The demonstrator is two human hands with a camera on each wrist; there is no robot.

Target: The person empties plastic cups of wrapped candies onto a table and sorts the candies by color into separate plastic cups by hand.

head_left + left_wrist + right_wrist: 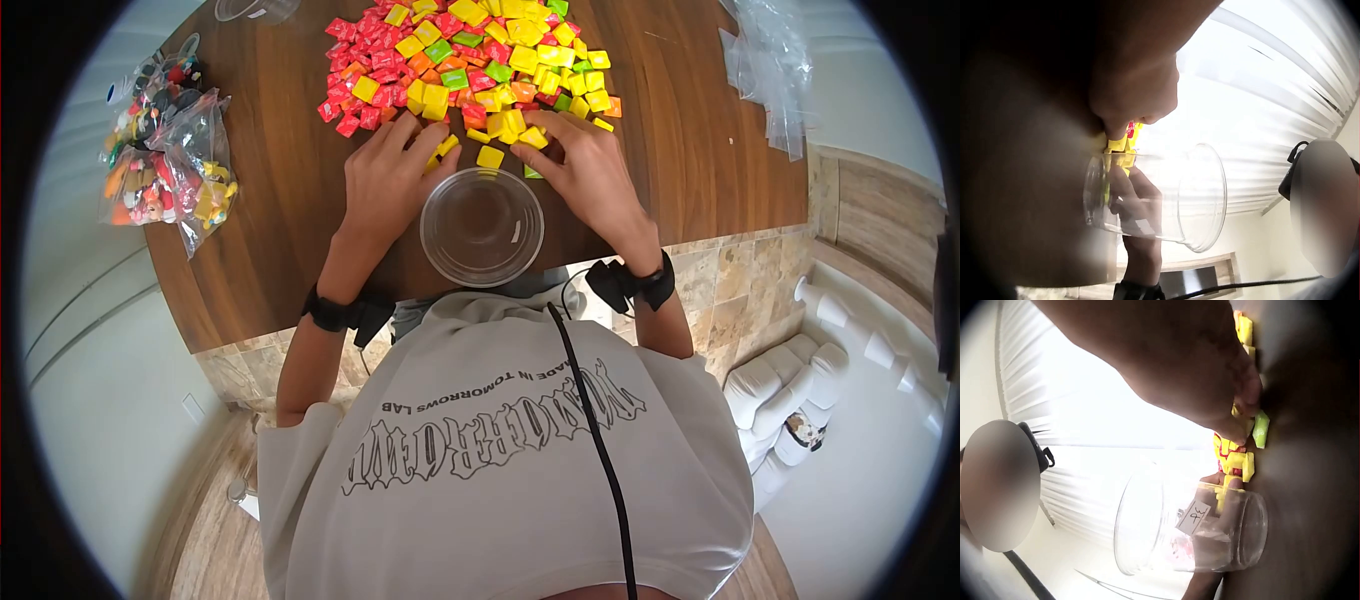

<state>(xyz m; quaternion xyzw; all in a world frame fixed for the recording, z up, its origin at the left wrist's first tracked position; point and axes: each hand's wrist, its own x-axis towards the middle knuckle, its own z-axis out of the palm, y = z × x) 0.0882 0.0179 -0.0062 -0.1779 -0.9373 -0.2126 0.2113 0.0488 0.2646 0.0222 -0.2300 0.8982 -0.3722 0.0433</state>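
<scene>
Wrapped square pieces, mostly yellow and red [525, 60], form a wide pile on the table. A clear round tub [482, 228] stands between the wrists, with no pieces visible inside. The left hand [388, 178] is at the pile's near edge, its thumb and fingers spread around a few yellow pieces [447, 147]. Across from it, the right hand [592, 178] touches yellow pieces [506, 124] with its fingertips. One yellow piece [490, 157] lies between the hands, and a green piece [1260, 429] is beside the right fingers. The left wrist view partly hides the left fingertips.
Clear bags of small colourful figures [165, 180] lie at the table's left. Empty clear plastic bags [768, 75] are at the far right. Another clear container [255, 8] sits at the far left edge. The table's near edge runs below the tub.
</scene>
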